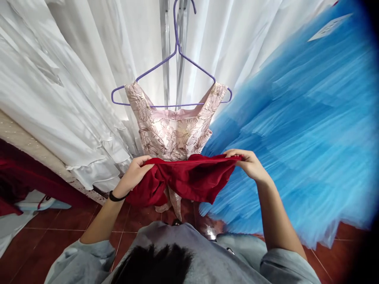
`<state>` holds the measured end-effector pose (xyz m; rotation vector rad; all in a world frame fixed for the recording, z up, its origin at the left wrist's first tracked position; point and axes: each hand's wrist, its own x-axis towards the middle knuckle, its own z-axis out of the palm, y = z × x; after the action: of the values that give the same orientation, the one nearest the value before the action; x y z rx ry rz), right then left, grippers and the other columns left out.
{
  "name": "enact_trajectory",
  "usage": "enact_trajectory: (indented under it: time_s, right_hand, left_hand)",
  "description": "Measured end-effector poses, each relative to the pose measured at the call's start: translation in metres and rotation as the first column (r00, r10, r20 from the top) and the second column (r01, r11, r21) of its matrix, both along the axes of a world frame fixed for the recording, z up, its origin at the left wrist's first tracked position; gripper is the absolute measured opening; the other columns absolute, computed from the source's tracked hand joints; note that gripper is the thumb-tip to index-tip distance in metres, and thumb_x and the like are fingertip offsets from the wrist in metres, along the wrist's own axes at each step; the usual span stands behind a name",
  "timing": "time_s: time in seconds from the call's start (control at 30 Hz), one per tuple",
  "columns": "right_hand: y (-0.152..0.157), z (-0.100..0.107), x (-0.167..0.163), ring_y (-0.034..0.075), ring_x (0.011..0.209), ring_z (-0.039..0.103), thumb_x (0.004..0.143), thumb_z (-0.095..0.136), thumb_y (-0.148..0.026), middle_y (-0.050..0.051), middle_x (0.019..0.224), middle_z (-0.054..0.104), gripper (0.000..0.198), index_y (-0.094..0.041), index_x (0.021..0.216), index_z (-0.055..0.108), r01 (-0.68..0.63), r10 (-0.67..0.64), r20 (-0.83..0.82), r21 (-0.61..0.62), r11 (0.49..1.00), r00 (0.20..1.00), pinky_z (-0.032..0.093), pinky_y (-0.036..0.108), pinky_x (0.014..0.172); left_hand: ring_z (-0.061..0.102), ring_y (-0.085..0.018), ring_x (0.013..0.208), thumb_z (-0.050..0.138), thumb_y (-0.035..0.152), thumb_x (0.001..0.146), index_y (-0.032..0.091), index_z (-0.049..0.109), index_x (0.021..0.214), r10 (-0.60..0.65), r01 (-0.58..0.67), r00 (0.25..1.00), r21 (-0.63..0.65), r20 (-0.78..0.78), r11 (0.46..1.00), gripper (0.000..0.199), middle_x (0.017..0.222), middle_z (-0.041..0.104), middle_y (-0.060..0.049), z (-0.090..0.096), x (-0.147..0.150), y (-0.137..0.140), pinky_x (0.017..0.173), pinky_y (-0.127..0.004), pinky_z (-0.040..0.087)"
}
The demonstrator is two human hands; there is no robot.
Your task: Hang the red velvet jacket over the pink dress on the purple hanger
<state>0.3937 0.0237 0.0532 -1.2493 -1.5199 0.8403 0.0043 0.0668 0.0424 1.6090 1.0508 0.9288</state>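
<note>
A length of dark red cloth point(195, 177) is stretched across the waist of a pale pink floral dress point(177, 132). My left hand point(135, 173) pinches the cloth's upper left edge between thumb and fingers. At the upper right edge, my right hand point(247, 161) grips the same cloth. The top edge is pulled nearly straight between my hands, and the rest hangs in folds. By its shoulder straps the dress hangs on a purple hanger point(177, 105). Most of the skirt is hidden behind the cloth; only a bit of its lower part shows below.
White curtains point(142, 39) hang behind the dress. A large blue tulle skirt point(296, 146) fills the right side, bearing a white tag point(330, 27). At the lower left, a dark red fabric point(59, 185) lies near a light hanger point(44, 203). Red floor tiles point(47, 236) show below.
</note>
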Motion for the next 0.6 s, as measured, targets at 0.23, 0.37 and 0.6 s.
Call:
enact_trajectory:
  time_s: [0.23, 0.37, 0.6]
  right_hand:
    - [0.016, -0.003, -0.031, 0.012, 0.054, 0.048, 0.046, 0.047, -0.021, -0.001, 0.059, 0.057, 0.022, -0.017, 0.062, 0.062, 0.18, -0.19, -0.149, -0.079, 0.98, 0.97, 0.035, 0.023, 0.052]
    - [0.009, 0.022, -0.043, 0.015, 0.064, 0.053, 0.054, 0.043, -0.021, 0.001, 0.067, 0.06, 0.02, -0.02, 0.066, 0.06, 0.285, -0.283, -0.047, 0.258, 0.923, 0.958, 0.041, 0.026, 0.062]
    - [0.017, -0.01, -0.089, 0.021, 0.077, 0.066, 0.079, 0.068, -0.045, 0.006, 0.088, 0.073, 0.039, -0.018, 0.107, 0.068, -0.378, 0.351, 0.526, -0.059, 0.924, 0.774, 0.047, 0.029, 0.071]
  left_hand:
    - [0.065, -0.025, 0.077, 0.047, 0.035, 0.092, 0.021, 0.058, 0.072, 0.205, 0.075, 0.648, 0.329, -0.734, 0.941, 0.026, 0.076, 0.069, -0.008, 0.011, -0.021, 0.012, 0.067, -0.031, 0.042]
    - [0.065, -0.03, 0.089, 0.048, 0.031, 0.092, 0.02, 0.064, 0.091, 0.671, -0.001, 0.535, 0.794, -0.514, 0.609, 0.02, 0.091, 0.071, -0.013, 0.035, -0.06, 0.016, 0.076, -0.036, 0.044]
    - [0.063, -0.03, 0.085, 0.044, 0.025, 0.082, 0.02, 0.059, 0.078, 0.496, -0.036, 0.509, 0.558, -0.704, 0.829, 0.016, 0.085, 0.068, -0.012, 0.003, -0.108, 0.007, 0.074, -0.038, 0.047]
